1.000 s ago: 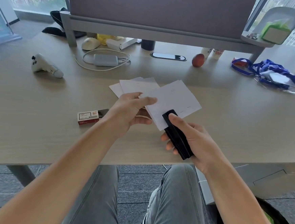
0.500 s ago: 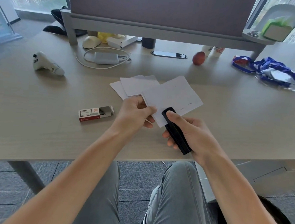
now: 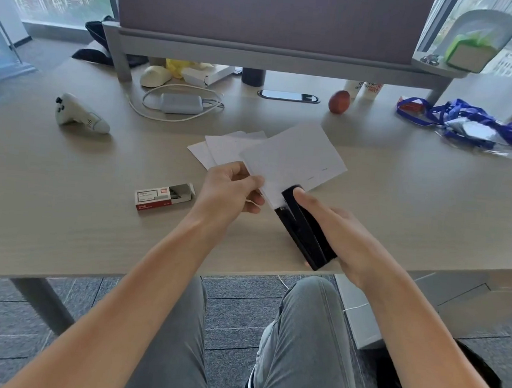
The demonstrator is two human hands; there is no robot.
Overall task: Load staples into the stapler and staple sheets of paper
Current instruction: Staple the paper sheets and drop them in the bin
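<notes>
- Right hand (image 3: 334,230) gripped the black stapler (image 3: 305,228) at centre frame, thumb laid along its top near the nose; likely set to press down.
- Left hand (image 3: 230,192) pinched the near corner of the paper sheets (image 3: 297,158), feeding that corner into the stapler's mouth. Holding the corner probably kept the sheets squared while the staple went in.
- Stapler's rear end hung just past the near edge of the desk (image 3: 62,224); whether its base touched the desk could not be told.
- More loose sheets (image 3: 221,148) lay on the desk behind the left hand, partly under the held ones, within easy reach.
- Staple box (image 3: 164,196), red and white, sat left of the left hand with its tray slid partly out. Label print too small to read; no brand made out.
- White controller (image 3: 80,115) at left of frame carried a small mark, illegible.
- Cups (image 3: 364,89) at upper right showed red lettering, unreadable.
</notes>
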